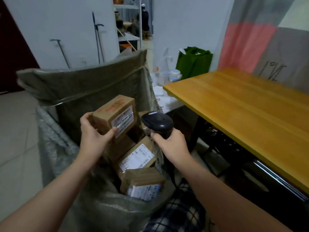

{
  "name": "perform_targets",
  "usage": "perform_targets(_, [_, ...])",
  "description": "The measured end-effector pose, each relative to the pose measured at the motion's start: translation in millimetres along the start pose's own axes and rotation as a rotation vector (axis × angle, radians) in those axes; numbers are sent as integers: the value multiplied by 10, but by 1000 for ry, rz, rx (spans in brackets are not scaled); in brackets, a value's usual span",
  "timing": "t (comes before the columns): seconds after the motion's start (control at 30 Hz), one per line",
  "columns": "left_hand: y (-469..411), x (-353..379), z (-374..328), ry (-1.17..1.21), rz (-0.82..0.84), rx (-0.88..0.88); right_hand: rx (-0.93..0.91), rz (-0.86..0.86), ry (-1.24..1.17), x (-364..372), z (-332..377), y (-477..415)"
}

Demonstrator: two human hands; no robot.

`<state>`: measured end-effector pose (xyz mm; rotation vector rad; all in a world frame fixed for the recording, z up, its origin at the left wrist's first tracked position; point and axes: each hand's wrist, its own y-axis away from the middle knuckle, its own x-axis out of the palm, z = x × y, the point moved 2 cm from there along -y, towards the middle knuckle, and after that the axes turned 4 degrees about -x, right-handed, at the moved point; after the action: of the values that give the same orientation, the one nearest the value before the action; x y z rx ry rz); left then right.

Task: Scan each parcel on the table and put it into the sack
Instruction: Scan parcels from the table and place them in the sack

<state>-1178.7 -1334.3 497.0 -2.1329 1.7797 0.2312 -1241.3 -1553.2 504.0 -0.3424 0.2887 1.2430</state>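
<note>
Left hand [93,131] fingers clasp parcel [115,114] above sack [80,87]; right hand [168,139] fingers wrapped round scanner [158,123].

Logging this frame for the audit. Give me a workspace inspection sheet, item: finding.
Surface: wooden table, no parcels seen on the visible part.
Job's things: held parcel over the open sack; more parcels lie inside it; scanner aimed toward the held parcel.
Clutter: green bag and white bottles past the table's far end.
Grippers: left hand grips the held parcel; right hand grips the scanner.
Cables: nothing seen.
Surroundings: white walls, metal poles leaning, shelving through a doorway, a person standing there.
</note>
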Motion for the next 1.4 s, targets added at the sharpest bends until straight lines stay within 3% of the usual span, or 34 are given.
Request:
perform_targets(0.37, [-531,705,548,-406,171,-196,89,-42,35,119,-266,-216])
perform_targets(0.57, [-660,741,579,-844,163,-51,138,-70,84,18,-438,-247])
perform_targets(0.83, [-159,1266,-293,-570,332,335,78,-201,113,-677,-418,-23])
perform_targets(1.4, [2067,3825,-2378,-169,942,873,210,-1117,116,-3689,-594,1932])
